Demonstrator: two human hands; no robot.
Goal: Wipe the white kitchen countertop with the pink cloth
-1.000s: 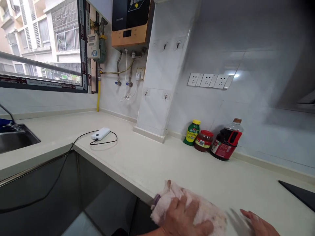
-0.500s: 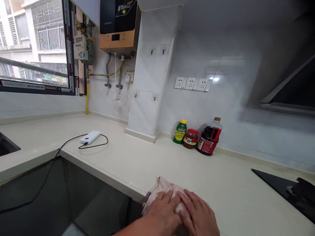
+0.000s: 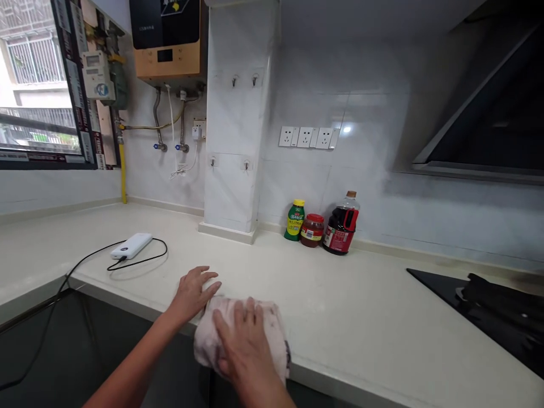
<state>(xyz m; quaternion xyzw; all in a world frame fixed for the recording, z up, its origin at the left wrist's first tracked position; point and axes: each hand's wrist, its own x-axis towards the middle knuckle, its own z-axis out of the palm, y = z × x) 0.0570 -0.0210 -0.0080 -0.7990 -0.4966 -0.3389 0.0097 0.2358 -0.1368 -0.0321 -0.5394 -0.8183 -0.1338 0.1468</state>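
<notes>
A pale pink cloth (image 3: 272,326) lies bunched over the front edge of the countertop (image 3: 352,317), part of it hanging down past the edge. My right hand (image 3: 249,345) presses on top of this cloth and grips it, with the fingers bent over it and the thumb against its lower left side. Just left of the cloth, my left hand (image 3: 193,294) hovers at or just above the counter. Its fingers are spread and it holds nothing; whether the fingertips touch the surface I cannot tell.
A white power bank (image 3: 132,246) with a black cable (image 3: 91,255) lies at the left. Against the wall stand a green bottle (image 3: 294,221), a red-lidded jar (image 3: 312,231) and a large dark sauce bottle (image 3: 341,226). A black cooktop (image 3: 442,289) is at the right, below a range hood (image 3: 488,136).
Both hands were together on the cloth. My left hand has come off it to the left and spread its fingers. The cloth looks flatter over the edge, and the view has shifted right.
</notes>
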